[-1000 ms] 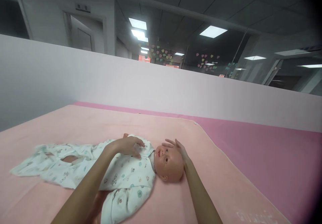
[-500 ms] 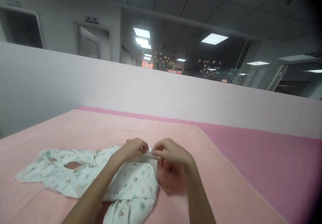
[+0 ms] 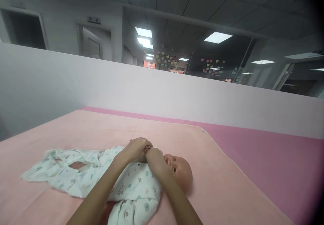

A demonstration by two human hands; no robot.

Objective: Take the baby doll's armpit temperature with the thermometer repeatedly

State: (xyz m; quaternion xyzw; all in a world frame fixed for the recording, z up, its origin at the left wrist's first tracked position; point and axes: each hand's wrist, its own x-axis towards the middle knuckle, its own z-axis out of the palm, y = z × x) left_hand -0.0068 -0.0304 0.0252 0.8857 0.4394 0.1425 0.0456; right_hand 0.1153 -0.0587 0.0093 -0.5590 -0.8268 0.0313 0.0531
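Observation:
A baby doll lies on its back with its head to the right. It wears a white romper printed with small green and grey figures. My left hand is closed at the upper chest, fingertips pinching the garment's front edge near the neck. My right hand is closed too and meets the left there, at the same edge just below the doll's chin. Between the fingertips the cloth is mostly hidden. One sleeve lies toward me, and the legs of the romper stretch left, with an opening showing the doll's skin.
A peach blanket covers the padded surface under the doll. Beyond its edge runs a pink mat. A low white wall stands behind, with glass and ceiling lights above it.
My right hand has moved left and down from beside the doll's face to meet my left hand, uncovering the face. My left hand stays at the neckline.

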